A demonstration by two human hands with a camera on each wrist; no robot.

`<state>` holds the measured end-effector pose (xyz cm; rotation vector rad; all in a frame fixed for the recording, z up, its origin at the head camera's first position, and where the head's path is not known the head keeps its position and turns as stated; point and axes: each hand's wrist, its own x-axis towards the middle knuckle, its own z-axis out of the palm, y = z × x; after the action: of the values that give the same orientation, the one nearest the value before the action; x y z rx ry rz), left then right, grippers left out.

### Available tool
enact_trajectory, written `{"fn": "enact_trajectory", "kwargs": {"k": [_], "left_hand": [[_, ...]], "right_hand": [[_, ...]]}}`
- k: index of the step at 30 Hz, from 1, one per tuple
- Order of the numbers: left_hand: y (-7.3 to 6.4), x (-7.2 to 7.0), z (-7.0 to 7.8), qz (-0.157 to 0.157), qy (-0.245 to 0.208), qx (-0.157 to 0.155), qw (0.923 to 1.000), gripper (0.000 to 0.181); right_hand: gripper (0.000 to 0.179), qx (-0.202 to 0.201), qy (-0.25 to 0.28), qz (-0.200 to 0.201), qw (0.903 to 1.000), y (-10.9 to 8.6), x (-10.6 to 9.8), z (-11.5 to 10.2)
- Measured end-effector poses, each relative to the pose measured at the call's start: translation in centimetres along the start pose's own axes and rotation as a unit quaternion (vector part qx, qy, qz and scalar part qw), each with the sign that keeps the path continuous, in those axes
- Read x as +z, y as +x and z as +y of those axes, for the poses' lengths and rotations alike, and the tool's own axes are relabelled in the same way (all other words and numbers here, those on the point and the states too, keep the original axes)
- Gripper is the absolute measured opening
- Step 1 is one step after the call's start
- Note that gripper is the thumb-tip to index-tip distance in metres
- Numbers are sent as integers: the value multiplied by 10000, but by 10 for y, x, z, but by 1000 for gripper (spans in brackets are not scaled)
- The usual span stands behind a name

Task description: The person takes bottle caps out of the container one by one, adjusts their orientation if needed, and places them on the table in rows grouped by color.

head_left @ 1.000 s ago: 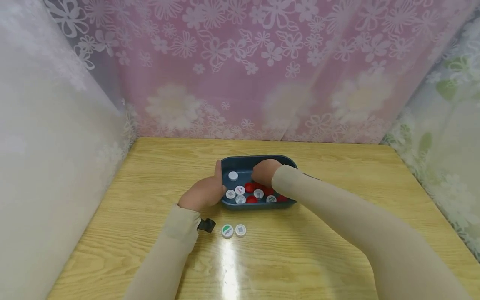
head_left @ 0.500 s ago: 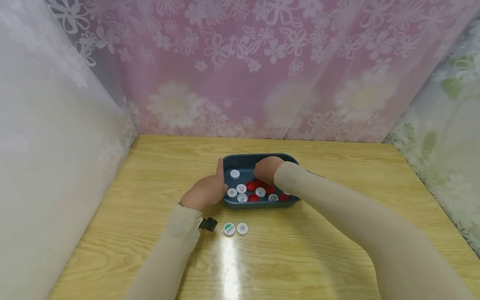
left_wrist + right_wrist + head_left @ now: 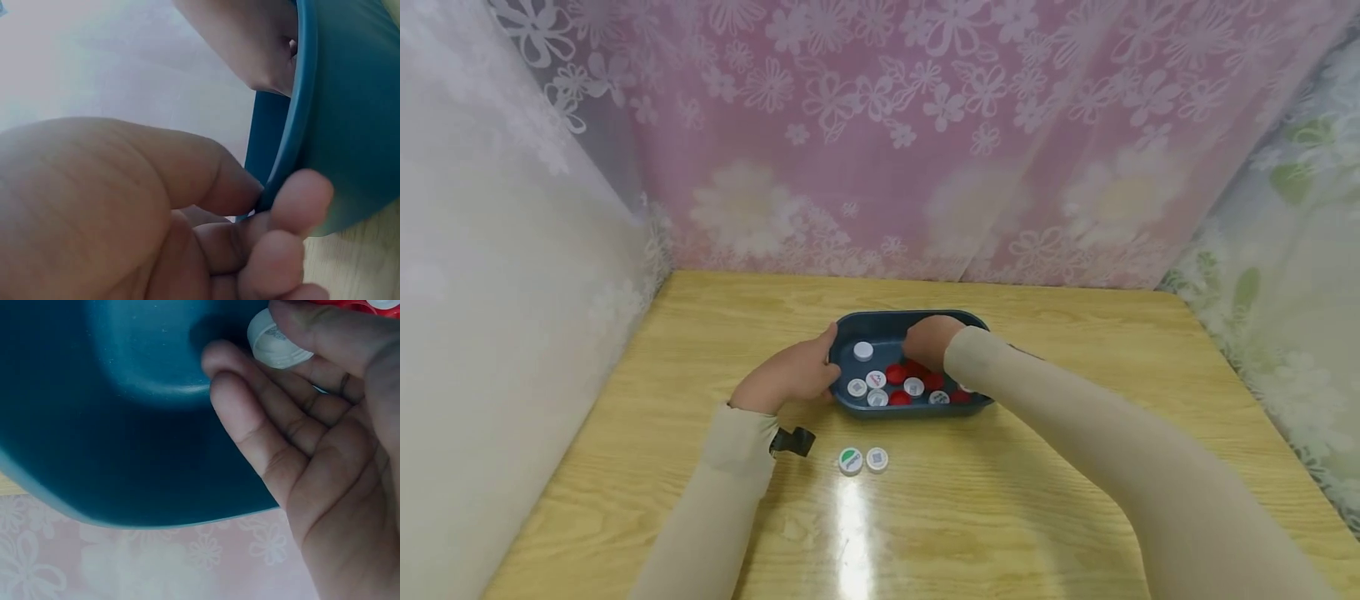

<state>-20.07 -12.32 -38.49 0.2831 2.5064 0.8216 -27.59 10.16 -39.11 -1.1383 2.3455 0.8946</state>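
A dark blue basin (image 3: 910,412) with rounded corners stands on the wooden table, several red and white bottle caps lying in it. At its left end my left hand (image 3: 786,375) grips the rim; the left wrist view has the thumb (image 3: 219,181) and fingertips (image 3: 303,203) on either side of the rim (image 3: 294,125). Inside the basin my right hand (image 3: 931,342) is reaching down, its fingertips hidden from the head view. Up close, that hand (image 3: 312,419) pinches a white bottle cap (image 3: 272,347) with its thumb, hollow side partly showing.
Two caps, one with a green print (image 3: 850,461) and one plain white with a square mark (image 3: 877,460), lie on the table (image 3: 1000,517) in front of the basin. A pink flowered curtain (image 3: 880,167) hangs behind, with pale curtains (image 3: 512,292) at the sides.
My left hand has shifted left, uncovering more of the basin's left end, and its raised finger has lowered against the rim. My right hand has hardly moved.
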Motion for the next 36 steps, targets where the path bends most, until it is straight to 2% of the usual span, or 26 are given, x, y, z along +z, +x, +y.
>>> {"fn": "enact_trajectory", "kwargs": {"k": [5, 9, 13, 15, 17, 18, 19, 21, 23, 25, 26, 27, 28, 29, 30, 31, 32, 34, 36], "left_hand": [[1, 0, -2, -41, 53, 15, 10000, 82], [2, 2, -2, -35, 137, 54, 9999, 84], [3, 7, -1, -88, 199, -59, 9997, 84], [3, 9, 0, -103, 235, -65, 9996, 83], [4, 12, 1, -104, 251, -23, 9996, 82], [5, 12, 1, -97, 257, 3, 9996, 82], [5, 13, 2, -83, 280, 34, 9996, 81], [5, 13, 2, -43, 307, 74, 9995, 81], [5, 13, 3, -28, 313, 71, 9995, 80], [4, 12, 2, -23, 337, 54, 9994, 80], [3, 12, 2, -27, 330, 45, 9994, 80], [2, 11, 2, -31, 326, 31, 9995, 79], [1, 10, 1, -19, 330, 19, 9995, 79], [0, 10, 1, -1, 323, 13, 9995, 79], [0, 9, 0, 16, 306, 5, 9995, 79], [0, 8, 0, 37, 294, 7, 9996, 79], [-1, 7, 0, 57, 267, 13, 9996, 79], [-2, 4, 0, 90, 221, 20, 9997, 79], [-2, 2, -1, 89, 170, 35, 9998, 79]], "right_hand": [[17, -63, 118, 8, 9999, 3, 2, 2], [17, -71, 423, 39, 9991, 6, 11, 7], [21, -128, 1069, 80, 9942, 2, 12, 9], [20, -122, 1661, 180, 9859, -5, 8, 11], [18, -147, 2375, 559, 9697, -16, 2, 14], [16, -189, 2788, 861, 9563, -22, 0, 15], [15, -252, 3203, 1244, 9388, -29, -1, 15], [13, -484, 3921, 2138, 8934, -44, -2, 12], [15, -837, 4547, 2974, 8353, -60, -1, 2], [21, -1271, 4962, 3584, 7805, -75, 1, -13], [23, -1475, 5068, 3825, 7584, -82, 2, -20], [26, -1661, 5130, 4009, 7406, -89, 3, -29], [30, -1840, 5154, 4144, 7271, -95, 5, -36], [32, -2006, 5147, 4243, 7175, -100, 7, -43], [34, -2109, 5098, 4320, 7135, -105, 8, -49], [35, -2182, 5095, 4320, 7115, -109, 11, -54], [35, -2218, 5082, 4284, 7135, -112, 14, -59], [33, -2173, 5064, 4088, 7275, -117, 21, -67], [30, -1932, 5025, 3776, 7534, -119, 30, -74]]}}
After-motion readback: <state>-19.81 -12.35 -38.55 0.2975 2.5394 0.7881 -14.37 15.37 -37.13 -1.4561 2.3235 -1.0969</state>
